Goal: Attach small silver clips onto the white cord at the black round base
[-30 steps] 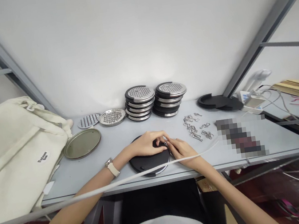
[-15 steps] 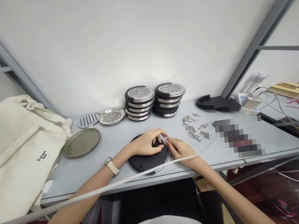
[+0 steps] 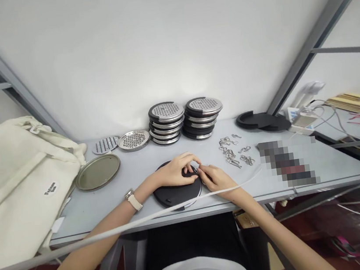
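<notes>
A round black disc (image 3: 181, 194) with a silvery rim showing at its lower right lies near the table's front edge. My left hand (image 3: 180, 170) rests over the disc's upper part, fingers curled towards its right edge, thumb stretched out beside them. At that edge my right hand (image 3: 212, 177) pinches a small metal clip (image 3: 196, 171), mostly hidden by the fingertips. The two hands' fingertips nearly meet. Several loose metal clips (image 3: 229, 152) lie to the right of my right hand.
Behind the hands stand two stacks of graters (image 3: 167, 125) (image 3: 202, 118). Loose grater plates (image 3: 133, 139) and an olive lid (image 3: 98, 172) lie left, beside a cream bag (image 3: 17, 183). Black holders (image 3: 258, 121) lie right. A white cable (image 3: 128, 226) crosses in front of my forearms.
The view has shifted slightly. My fingertips have moved a little at the disc's edge, and a bit of the small metal clip shows more clearly between them.
</notes>
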A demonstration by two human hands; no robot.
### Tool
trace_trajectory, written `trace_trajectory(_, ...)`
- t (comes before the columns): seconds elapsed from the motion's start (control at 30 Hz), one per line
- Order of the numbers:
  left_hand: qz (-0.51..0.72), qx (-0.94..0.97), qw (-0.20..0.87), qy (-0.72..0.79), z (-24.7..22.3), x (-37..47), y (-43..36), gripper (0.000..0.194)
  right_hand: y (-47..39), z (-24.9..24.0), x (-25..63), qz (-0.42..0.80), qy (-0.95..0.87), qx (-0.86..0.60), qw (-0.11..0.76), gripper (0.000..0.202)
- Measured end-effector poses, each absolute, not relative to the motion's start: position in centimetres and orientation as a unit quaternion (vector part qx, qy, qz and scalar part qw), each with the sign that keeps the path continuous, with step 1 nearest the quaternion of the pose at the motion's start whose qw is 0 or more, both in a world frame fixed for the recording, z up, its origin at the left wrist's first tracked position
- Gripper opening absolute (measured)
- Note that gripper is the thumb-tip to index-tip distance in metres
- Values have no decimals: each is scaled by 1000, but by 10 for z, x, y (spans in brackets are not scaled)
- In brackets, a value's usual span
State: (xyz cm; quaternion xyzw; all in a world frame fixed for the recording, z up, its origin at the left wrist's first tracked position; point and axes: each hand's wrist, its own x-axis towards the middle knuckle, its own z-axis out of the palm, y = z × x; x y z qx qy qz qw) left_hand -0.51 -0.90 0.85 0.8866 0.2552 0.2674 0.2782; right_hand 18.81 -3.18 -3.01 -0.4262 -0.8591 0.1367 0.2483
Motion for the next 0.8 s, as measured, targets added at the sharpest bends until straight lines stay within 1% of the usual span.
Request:
trace_trajectory(0.23, 254, 895, 263, 257, 13, -4, -11, 30, -34, -26, 189, 161, -859, -415, 253, 26)
trace_trajectory(0.67, 256, 890, 268, 266, 13, -5, -11, 29, -36, -26, 189, 168, -856, -410, 266, 21)
trace_trajectory(0.8, 257, 888, 279, 261, 12, -4, -10, 32, -38, -27, 188, 149, -837, -435, 299, 13)
